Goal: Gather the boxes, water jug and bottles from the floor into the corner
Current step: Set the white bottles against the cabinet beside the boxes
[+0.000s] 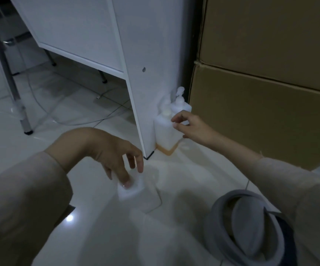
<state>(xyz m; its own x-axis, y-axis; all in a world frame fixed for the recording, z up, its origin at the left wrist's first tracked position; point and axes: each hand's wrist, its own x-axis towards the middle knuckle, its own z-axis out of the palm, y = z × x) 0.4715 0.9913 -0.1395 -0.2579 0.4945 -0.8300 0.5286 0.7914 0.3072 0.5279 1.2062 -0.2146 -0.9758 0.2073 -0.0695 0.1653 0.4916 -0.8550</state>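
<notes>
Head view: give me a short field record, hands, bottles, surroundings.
left hand: fingers curled on the top of a small white bottle standing on the floor
right hand: fingers loosely spread at the front pump bottle; grip unclear
front pump bottle: upright, orange liquid low in it, beside the cabinet
rear pump bottle: upright, behind the front one
boxes: cardboard, stacked right of the bottles
other: grey round object at lower right
</notes>
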